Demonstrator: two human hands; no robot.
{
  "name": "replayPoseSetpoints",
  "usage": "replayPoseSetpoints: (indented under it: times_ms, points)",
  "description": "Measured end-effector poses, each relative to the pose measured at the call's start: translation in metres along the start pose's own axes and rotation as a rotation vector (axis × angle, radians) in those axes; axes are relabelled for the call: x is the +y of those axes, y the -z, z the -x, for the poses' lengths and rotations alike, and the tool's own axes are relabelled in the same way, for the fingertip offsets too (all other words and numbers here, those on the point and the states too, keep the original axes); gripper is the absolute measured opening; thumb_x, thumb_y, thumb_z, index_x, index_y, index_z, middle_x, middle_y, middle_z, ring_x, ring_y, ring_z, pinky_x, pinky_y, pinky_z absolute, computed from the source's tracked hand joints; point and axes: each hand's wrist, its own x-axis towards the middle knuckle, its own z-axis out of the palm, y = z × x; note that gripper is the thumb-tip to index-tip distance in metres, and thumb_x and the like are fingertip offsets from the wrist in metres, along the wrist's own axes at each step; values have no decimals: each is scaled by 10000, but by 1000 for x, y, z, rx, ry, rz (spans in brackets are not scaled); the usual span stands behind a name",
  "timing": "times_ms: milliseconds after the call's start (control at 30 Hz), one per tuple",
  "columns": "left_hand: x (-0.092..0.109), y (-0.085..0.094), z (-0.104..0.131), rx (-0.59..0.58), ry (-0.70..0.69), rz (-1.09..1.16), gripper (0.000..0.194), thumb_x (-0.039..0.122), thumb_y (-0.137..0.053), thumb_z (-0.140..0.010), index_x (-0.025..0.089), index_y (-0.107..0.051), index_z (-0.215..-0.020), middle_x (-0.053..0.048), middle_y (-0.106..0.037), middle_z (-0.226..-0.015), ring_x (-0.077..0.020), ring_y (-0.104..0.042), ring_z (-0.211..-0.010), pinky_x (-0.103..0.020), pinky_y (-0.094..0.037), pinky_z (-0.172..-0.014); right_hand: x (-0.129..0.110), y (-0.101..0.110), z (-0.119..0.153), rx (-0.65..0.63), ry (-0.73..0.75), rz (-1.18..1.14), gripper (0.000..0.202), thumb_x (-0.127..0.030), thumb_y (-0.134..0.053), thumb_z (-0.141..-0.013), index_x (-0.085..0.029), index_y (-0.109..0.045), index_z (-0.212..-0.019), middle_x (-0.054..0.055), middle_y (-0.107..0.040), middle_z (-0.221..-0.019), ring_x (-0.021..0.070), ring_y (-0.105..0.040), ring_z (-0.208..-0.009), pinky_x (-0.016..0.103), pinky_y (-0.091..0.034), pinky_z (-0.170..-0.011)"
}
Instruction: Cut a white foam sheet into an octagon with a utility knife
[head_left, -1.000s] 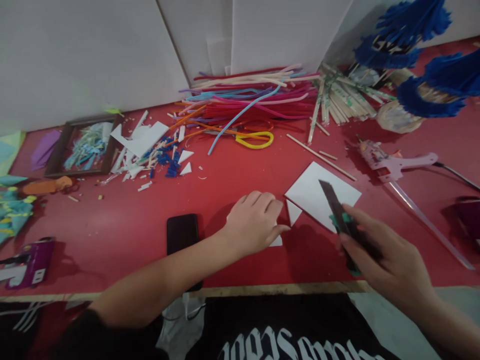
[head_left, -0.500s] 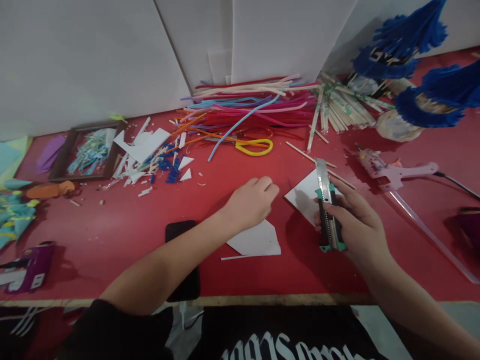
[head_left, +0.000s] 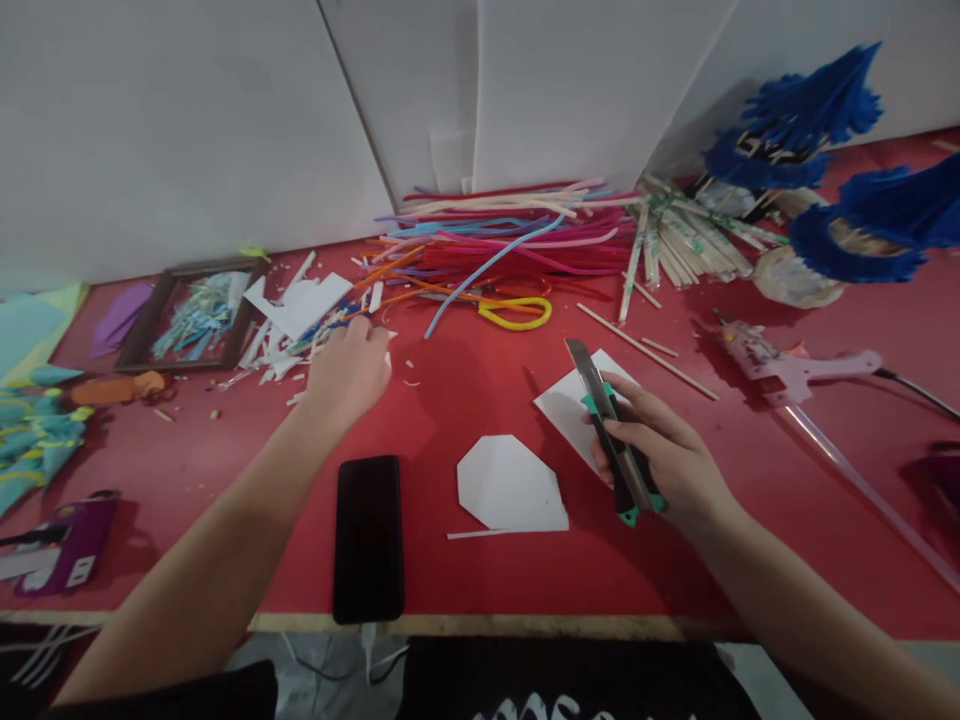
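My right hand [head_left: 660,435] is wrapped round a green and black box cutter [head_left: 615,435], its metal blade end pointing up and away. A white card piece [head_left: 566,405] lies just behind the cutter, against or under my fingers; whether they grip it I cannot tell. My left hand [head_left: 349,370] is over the near side of a pile of white scraps [head_left: 300,305], fingers curled down and tips hidden. Between my hands, a white many-sided card piece [head_left: 510,485] rests on the red table, a thin white strip [head_left: 469,534] along its near edge.
A black phone [head_left: 368,540] lies near the table's front edge. Behind are yellow-handled scissors [head_left: 517,314], pipe cleaners [head_left: 510,235] and wooden sticks [head_left: 686,240]. To the right sit a pink glue gun [head_left: 795,360] and blue fringed pieces [head_left: 862,220]; a brown frame [head_left: 135,345] stands left.
My left hand has moved left and away from above the many-sided card to the scrap pile. The box cutter has shifted left and tilted, and the card piece behind it has moved left too.
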Motion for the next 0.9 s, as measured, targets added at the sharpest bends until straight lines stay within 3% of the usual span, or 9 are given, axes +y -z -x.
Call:
replayPoseSetpoints:
  times_ms: [67, 133, 267, 367, 467, 567, 633, 700, 900]
  points:
    - [0, 5, 3, 44, 69, 6, 291, 118, -536, -888, 72, -676, -1140, -280, -577, -1251, -478, -560, -1217, -616, -504, -948, 0, 3, -2, -75, -12, -22, 621, -400, -726, -755, -302, -588, -1352, -11, -668, -910, 132, -599, -513, 283, -488, -407]
    - [15, 9, 3, 61, 59, 47, 265, 185, -532, -947, 96, -670, -1155, -262, -593, -1281, -450, -553, -1246, -603, -500, -978, -2, 8, -2, -155, -23, -41, 627, -407, -738, -707, -284, -611, -1308, -1, -673, -882, 131, -553, -450, 279, -434, -352]
    - [82, 10, 1, -47, -147, 211, 294, 429, -628, -997, 172, -667, -1133, -109, -705, -1143, -275, -664, -1102, -407, -542, -964, -12, 26, 3, -192, 7, -86, 390, -445, -646, -787, -298, -620, -1148, -21, -609, -847, 76, -388, -384, 244, -334, -327]
    - [134, 6, -3, -130, -266, 312, 500, 587, -766, -870, 171, -644, -1118, -107, -710, -1143, -297, -650, -1151, -389, -552, -925, -22, 39, 5, -144, 45, -115, 184, -457, -529, -911, -280, -578, -907, -19, -523, -857, 60, -309, -425, 247, -303, -363]
    - [161, 2, -15, -204, -290, 395, 586, 496, -921, -721, 161, -629, -1103, -143, -697, -1166, -331, -644, -1164, -389, -559, -869, -28, 45, 4, -108, 71, -139, 206, -450, -529, -923, -282, -526, -805, -7, -466, -837, 87, -254, -464, 269, -279, -358]
    - [158, 0, -36, -316, -310, 499, 548, 467, -971, -636, 168, -660, -973, -101, -718, -1026, -311, -687, -998, -363, -567, -766, -25, 43, 0, -85, 99, -179, 213, -457, -550, -921, -289, -530, -790, 2, -436, -816, 110, -193, -488, 273, -246, -333]
    - [145, 3, -55, -390, -341, 583, 423, 464, -899, -759, 164, -682, -963, -59, -715, -975, -248, -695, -891, -352, -579, -751, -20, 38, -3, -74, 129, -232, 239, -483, -577, -898, -284, -529, -775, -8, -407, -792, 110, -120, -499, 255, -197, -307]
    - [128, 10, -76, -410, -354, 669, 316, 426, -708, -967, 162, -675, -1138, -63, -697, -1125, -212, -692, -951, -389, -600, -830, -14, 33, -6, -72, 151, -295, 255, -492, -642, -833, -274, -530, -765, -27, -379, -766, 105, -45, -519, 225, -133, -284]
    - [74, 47, -160, -155, -203, 896, 398, 405, -673, -995, 177, -615, -1316, -99, -633, -1328, -267, -664, -1126, -472, -589, -935, -10, 28, -11, -79, 126, -470, 268, -443, -757, -753, -252, -571, -777, -50, -389, -738, 97, 27, -547, 137, -147, -262]
